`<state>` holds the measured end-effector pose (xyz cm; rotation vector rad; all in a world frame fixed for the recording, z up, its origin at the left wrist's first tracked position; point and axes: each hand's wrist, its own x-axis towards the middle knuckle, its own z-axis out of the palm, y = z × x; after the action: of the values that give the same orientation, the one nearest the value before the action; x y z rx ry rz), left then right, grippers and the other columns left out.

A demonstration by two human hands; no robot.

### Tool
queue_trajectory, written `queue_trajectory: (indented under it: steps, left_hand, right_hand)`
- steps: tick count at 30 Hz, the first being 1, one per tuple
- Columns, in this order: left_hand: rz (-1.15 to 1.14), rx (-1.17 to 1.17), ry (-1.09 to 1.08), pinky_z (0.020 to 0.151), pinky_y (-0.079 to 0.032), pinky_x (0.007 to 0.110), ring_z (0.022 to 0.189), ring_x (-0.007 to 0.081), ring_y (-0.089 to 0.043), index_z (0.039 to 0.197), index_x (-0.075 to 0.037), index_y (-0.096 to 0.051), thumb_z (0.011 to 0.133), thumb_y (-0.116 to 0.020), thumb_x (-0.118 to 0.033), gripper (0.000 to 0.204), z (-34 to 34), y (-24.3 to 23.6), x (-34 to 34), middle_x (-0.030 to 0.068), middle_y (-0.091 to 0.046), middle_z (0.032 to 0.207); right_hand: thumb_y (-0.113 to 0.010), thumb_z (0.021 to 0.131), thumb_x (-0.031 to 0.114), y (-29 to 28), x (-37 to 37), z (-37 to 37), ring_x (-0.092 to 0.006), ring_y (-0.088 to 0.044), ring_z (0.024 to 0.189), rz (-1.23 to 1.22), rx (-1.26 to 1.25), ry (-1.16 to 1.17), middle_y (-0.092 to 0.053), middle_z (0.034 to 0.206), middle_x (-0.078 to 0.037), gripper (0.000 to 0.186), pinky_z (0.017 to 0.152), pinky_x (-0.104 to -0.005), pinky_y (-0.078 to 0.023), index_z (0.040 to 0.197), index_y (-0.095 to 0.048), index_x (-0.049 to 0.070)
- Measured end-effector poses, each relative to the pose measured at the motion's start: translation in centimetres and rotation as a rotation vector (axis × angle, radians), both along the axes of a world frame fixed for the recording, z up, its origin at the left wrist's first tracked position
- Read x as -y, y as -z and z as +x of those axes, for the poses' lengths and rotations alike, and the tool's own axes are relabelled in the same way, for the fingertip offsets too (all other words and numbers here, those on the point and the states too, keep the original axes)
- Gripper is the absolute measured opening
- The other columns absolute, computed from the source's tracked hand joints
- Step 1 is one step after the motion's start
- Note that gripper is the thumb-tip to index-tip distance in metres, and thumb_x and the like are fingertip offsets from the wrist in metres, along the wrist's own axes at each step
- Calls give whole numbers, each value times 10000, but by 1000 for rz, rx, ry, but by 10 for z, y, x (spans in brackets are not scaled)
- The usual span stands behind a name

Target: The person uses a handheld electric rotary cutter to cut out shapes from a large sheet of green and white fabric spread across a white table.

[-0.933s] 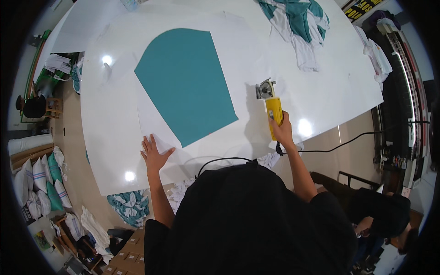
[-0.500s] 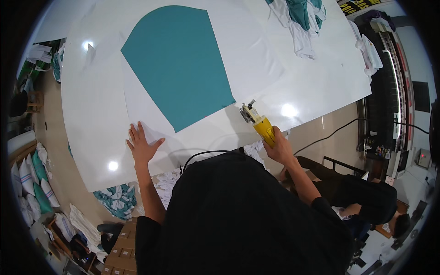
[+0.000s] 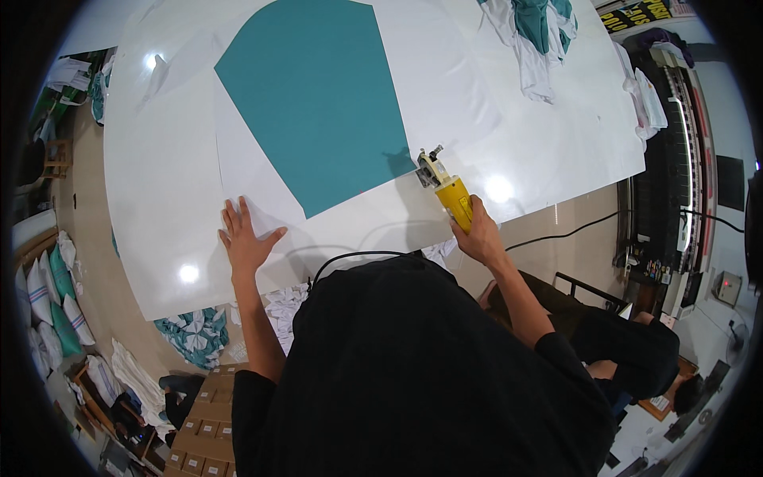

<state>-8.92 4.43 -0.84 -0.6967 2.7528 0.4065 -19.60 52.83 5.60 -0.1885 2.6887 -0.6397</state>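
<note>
A teal panel (image 3: 318,103) with a curved far edge lies flat over white sheet material (image 3: 246,151) on the white table (image 3: 159,230). My right hand (image 3: 479,234) is wrapped round the yellow body of a handheld electric rotary cutter (image 3: 451,195). The cutter's metal head is at the panel's near right corner; whether the blade touches the material I cannot tell. My left hand (image 3: 249,243) rests flat with fingers spread, beside the white sheet's near edge and apart from the teal panel.
Crumpled white and teal cloth (image 3: 536,40) lies at the table's far right. A black cable (image 3: 556,236) runs off to the right. Cloth scraps (image 3: 195,334) and cardboard boxes (image 3: 203,429) are below left. Another person (image 3: 628,350) is at the lower right.
My right hand has brought the cutter slightly farther away, up to the panel's corner. The whole view has shifted a little, and my left hand remains flat on the table.
</note>
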Motion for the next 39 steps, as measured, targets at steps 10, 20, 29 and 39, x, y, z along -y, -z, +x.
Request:
queue_trajectory:
  steps: [10,20,29,39]
  left_hand:
    - [-7,-14,4,1175,-145,730,1579,438,-81,1656,-126,-169,743,-760,-723,1241,3,5,1,235,-84,1711]
    - [3,-22,3,1174,-136,735,1579,440,-78,1656,-126,-169,743,-752,-737,1243,3,7,2,234,-79,1712]
    - [12,-32,-6,1180,-119,729,1585,426,-58,1655,-123,-173,742,-755,-731,1242,5,6,1,222,-65,1717]
    - [29,-23,-27,1204,-76,696,1593,400,-36,1659,-123,-162,741,-774,-698,1244,3,3,-3,216,-53,1721]
  right_hand:
    - [-683,932,281,-3,6,-3,-516,-664,984,12,9,-18,-627,1203,-343,635,839,-537,-549,1395,-369,-18]
    - [-670,933,286,-5,14,-12,-530,-651,1008,10,33,-1,-615,1220,-355,653,859,-546,-541,1412,-361,-32]
    - [-683,924,278,-10,28,-23,-535,-649,1056,29,73,17,-615,1214,-386,703,899,-544,-540,1442,-323,-33]
    - [-656,939,276,-4,43,-26,-552,-634,1010,-33,-10,51,-609,1190,-370,605,853,-569,-525,1359,-362,-46]
